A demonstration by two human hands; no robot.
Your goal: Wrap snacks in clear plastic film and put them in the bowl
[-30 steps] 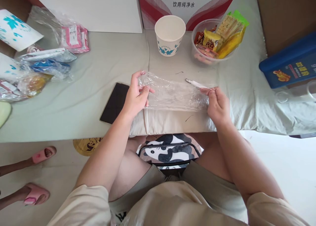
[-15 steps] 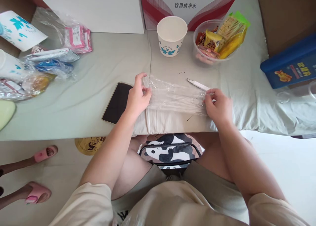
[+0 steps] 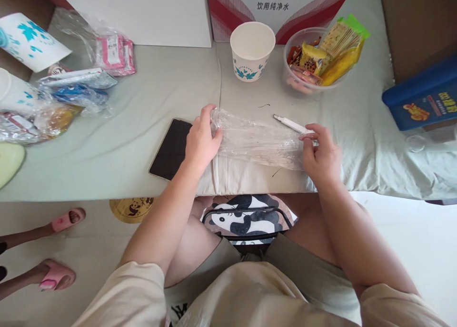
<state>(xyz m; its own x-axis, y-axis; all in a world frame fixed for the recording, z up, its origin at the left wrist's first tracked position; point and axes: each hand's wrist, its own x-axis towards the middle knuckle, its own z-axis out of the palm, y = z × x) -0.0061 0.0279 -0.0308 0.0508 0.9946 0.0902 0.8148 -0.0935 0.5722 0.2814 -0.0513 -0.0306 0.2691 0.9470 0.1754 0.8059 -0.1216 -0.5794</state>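
A clear plastic bag (image 3: 259, 139) lies flat on the cloth-covered table (image 3: 124, 127) in front of me. My left hand (image 3: 202, 139) grips its left end, fingers curled over the edge. My right hand (image 3: 321, 153) pinches the right end between thumb and fingers. A thin white pen-like stick (image 3: 291, 123) lies just behind the bag, close to my right fingers. A dark phone (image 3: 171, 148) rests beside my left hand.
A paper cup (image 3: 252, 48) and a clear bowl of wrapped snacks (image 3: 321, 55) stand at the back. Snack packets in plastic (image 3: 67, 94) are piled at the left. A blue box (image 3: 423, 96) sits at the right. Another person's feet in pink slippers (image 3: 60, 246) are on the floor at left.
Both hands have stayed on the bag's ends while the bag has been flattened and drawn narrower. My right hand has moved slightly right, next to the white stick.
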